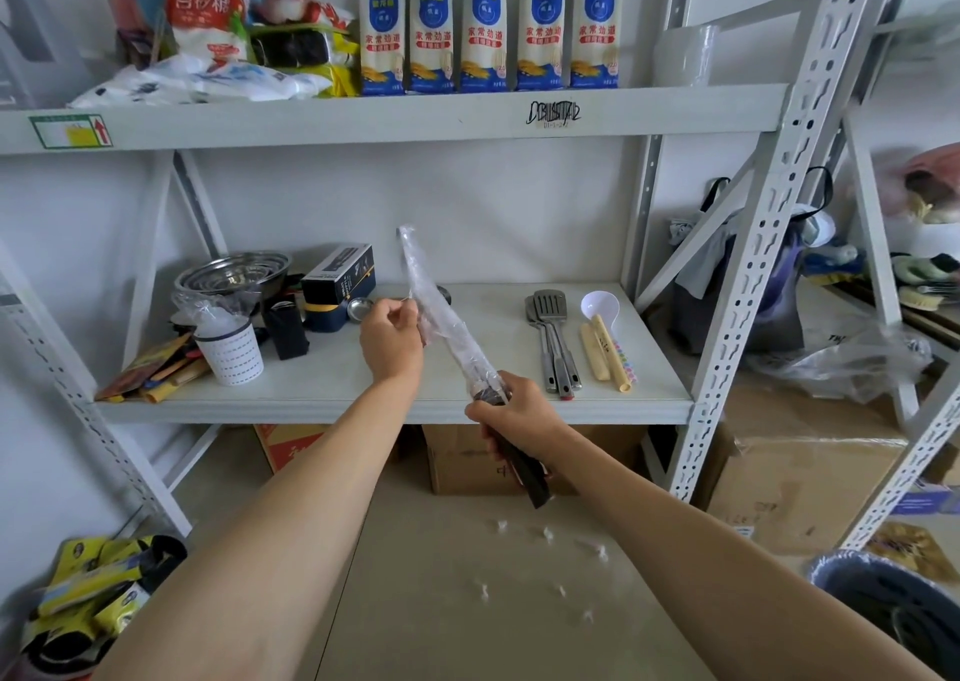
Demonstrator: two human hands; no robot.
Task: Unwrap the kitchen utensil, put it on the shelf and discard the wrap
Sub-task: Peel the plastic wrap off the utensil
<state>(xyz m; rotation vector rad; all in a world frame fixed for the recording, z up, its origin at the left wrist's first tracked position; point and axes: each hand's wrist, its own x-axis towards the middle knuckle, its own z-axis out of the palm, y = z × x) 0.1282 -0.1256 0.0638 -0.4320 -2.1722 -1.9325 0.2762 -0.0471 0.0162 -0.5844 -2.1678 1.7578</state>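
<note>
A long kitchen utensil with a dark handle (524,464) points up and to the left in front of the middle shelf (395,410). Its upper part is hidden inside a clear plastic wrap (431,306). My right hand (519,415) grips the handle just below the wrap's lower end. My left hand (392,340) pinches the wrap about halfway up its length. What kind of head the utensil has cannot be made out through the plastic.
On the middle shelf lie metal spatulas (553,342), a white spoon (600,306), steel bowls (234,275), a white holder (231,353) and a dark box (340,280). Noodle packs (488,25) fill the upper shelf. Cardboard boxes (467,462) sit below. A dark bin (893,607) stands at bottom right.
</note>
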